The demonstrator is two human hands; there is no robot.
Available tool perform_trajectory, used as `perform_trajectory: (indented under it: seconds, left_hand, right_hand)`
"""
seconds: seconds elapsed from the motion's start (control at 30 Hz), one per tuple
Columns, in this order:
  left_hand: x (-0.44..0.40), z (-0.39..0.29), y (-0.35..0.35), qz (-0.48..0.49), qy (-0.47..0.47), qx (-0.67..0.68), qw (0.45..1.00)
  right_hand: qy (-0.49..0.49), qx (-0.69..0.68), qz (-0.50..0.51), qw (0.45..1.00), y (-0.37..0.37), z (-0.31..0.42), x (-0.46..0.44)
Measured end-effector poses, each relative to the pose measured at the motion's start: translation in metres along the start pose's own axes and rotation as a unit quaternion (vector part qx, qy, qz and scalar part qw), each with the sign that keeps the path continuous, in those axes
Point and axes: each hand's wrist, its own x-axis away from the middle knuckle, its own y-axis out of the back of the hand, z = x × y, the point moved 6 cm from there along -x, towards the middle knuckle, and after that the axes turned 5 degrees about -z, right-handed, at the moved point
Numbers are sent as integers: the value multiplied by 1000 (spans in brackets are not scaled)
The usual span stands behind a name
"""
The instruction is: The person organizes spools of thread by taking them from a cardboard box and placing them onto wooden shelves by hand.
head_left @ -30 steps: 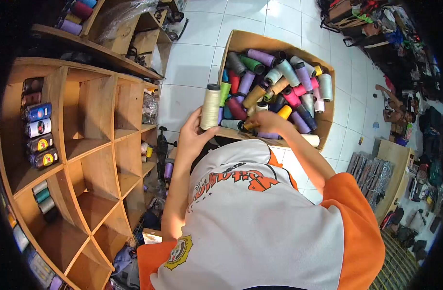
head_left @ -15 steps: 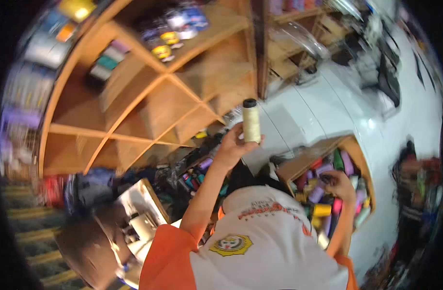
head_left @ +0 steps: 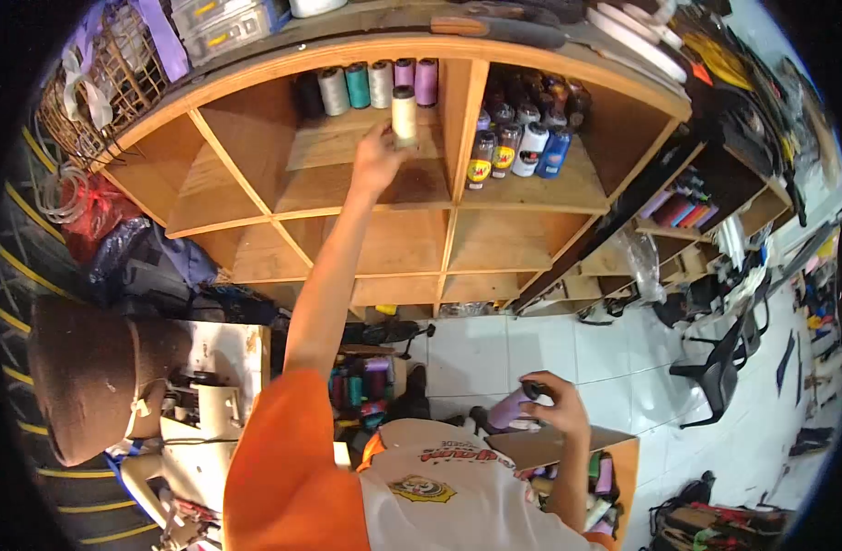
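Observation:
My left hand [head_left: 377,158] stretches up to an upper compartment of the wooden shelf [head_left: 366,174]. It grips a cream thread spool [head_left: 404,119] with a black top, held upright by its lower part. Just behind it stands a row of thread spools, among them a teal spool [head_left: 358,86], a grey spool [head_left: 332,92] and a purple spool [head_left: 426,83]. Lower right, my right hand [head_left: 562,410] has its fingers closed round the dark end of a tilted purple thread spool [head_left: 507,410], above the edge of a cardboard box [head_left: 617,452] of mixed spools.
Bottles [head_left: 531,149] fill part of the neighbouring compartment. A sewing machine [head_left: 205,418] is at lower left. A second container of spools [head_left: 355,389] sits near my feet. A black chair [head_left: 719,367] stands on the white tiles to the right.
The view has swung toward the shelf. My left hand has carried the cream spool to the upper compartment. My right hand has come up out of the box with the purple spool.

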Motion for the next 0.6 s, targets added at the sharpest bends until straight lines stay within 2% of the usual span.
perform_trajectory:
  seconds: [0.03,0.13,0.23,0.33,0.37,0.47,0.6]
  left_hand:
    - [-30,34,-7,-10,24,-19,999]
    - [-83,74,-30,-62,-7,-242,968]
    - [-110,103,-47,-69,17,-188,980]
    - [-119,108,-64,-26,39,-155,987]
    - [-120,103,-65,-44,1,-184,982]
    - [-130,118,-71,-65,1,-248,967]
    - [-133,134,-71,-87,3,-236,968]
  right_hand:
    - [1,-8,5,1000,-6,2,-9]
    - [19,26,-22,999,-17,18,-27]
    - [17,-4,-61,998,-19,23,-33]
    - [22,-26,-90,995,-14,29,-35]
    - [24,-29,-95,995,-13,31,-36]
    - [36,-28,-102,994,-13,38,-45]
    - [50,-27,-98,994,-20,46,-59]
